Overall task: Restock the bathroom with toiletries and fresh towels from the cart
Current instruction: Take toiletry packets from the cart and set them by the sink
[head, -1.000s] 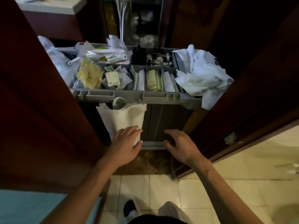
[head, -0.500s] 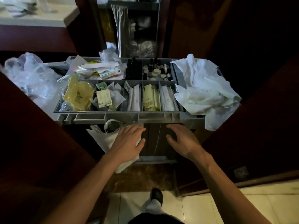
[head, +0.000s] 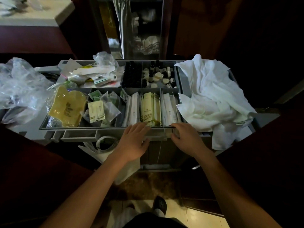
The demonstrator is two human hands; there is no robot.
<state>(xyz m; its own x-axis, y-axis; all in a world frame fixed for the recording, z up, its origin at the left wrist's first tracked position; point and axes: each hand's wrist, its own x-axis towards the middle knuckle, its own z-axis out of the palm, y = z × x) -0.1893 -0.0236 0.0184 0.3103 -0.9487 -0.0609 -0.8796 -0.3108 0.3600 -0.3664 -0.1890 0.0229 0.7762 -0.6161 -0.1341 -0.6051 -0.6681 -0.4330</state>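
A grey cart tray [head: 79, 137] with several compartments stands in front of me. It holds pale green sachets [head: 150, 109], white wrapped packets [head: 131, 109], small dark bottles and round soaps [head: 158, 76], and a yellow bag [head: 67, 107]. A crumpled white towel [head: 212, 94] lies over the tray's right end. My left hand [head: 133, 142] reaches over the tray's front edge, fingers straight, tips at the green sachets. My right hand [head: 185, 139] is at the front edge by the white packets [head: 169, 109], fingers loosely bent, holding nothing.
Clear plastic bags [head: 21, 89] bulge at the cart's left end. A white bag [head: 105, 150] hangs below the tray front. Dark wooden door panels flank me on both sides. A shelf with folded white linen [head: 151, 45] shows behind the cart. Pale floor tiles [head: 197, 218] lie below.
Both hands have risen from the cart's lower front up to the tray's front edge. I have stepped closer, and the tray now fills more of the view.
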